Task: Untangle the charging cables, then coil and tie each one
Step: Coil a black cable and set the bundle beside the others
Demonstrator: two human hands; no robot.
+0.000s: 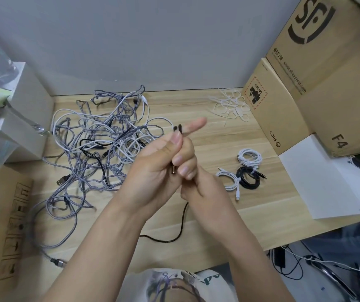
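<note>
From the head view, a pale wood-grain desk point(207, 147) runs up to a plain grey wall point(152, 40). Both hands meet above the middle of it. The left hand point(152, 168) has its fingers and thumb curled round a dark cable point(175, 232), whose folded end pokes up past the thumb and whose loose length drops behind the wrists and trails across the desk toward the near edge. The right hand point(187, 166) is pressed against the left, its lower fingers curled round the same cable, its index finger stretched straight out toward the far right.

Left of the hands lies a tangled heap of cables point(100, 144), mostly grey braided and white, with a thin black one threaded through. To the right sit three coiled and tied cables point(245, 171), two white and one black, close together. Farther back, a small pile of white ties point(231, 105) lies beside stacked cardboard boxes point(318, 79). A white sheet point(322, 182) lies at the foot of the boxes. Another cardboard box point(7, 223) stands at the desk's left end.
</note>
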